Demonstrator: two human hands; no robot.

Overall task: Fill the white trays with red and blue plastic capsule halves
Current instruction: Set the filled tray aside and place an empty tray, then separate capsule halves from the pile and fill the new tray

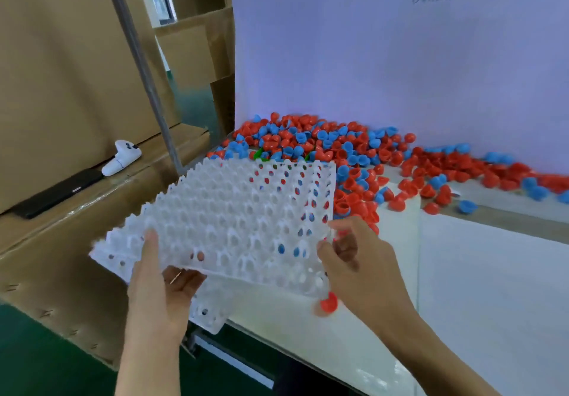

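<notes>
The left hand [160,284] grips the near edge of a white tray [228,220], thumb on top and fingers [184,278] curled beneath. The right hand [360,266] pinches the tray's right edge, and a red capsule half [328,301] shows just under that hand. The tray is held tilted above the white worktop [477,288], its cells empty. Behind it, a heap of red and blue capsule halves [338,152] lies against the white back panel [369,56].

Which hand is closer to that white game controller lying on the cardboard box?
Left. The left hand grips the white perforated tray's near-left edge, below the controller; the right hand holds its right edge, farther away.
</notes>
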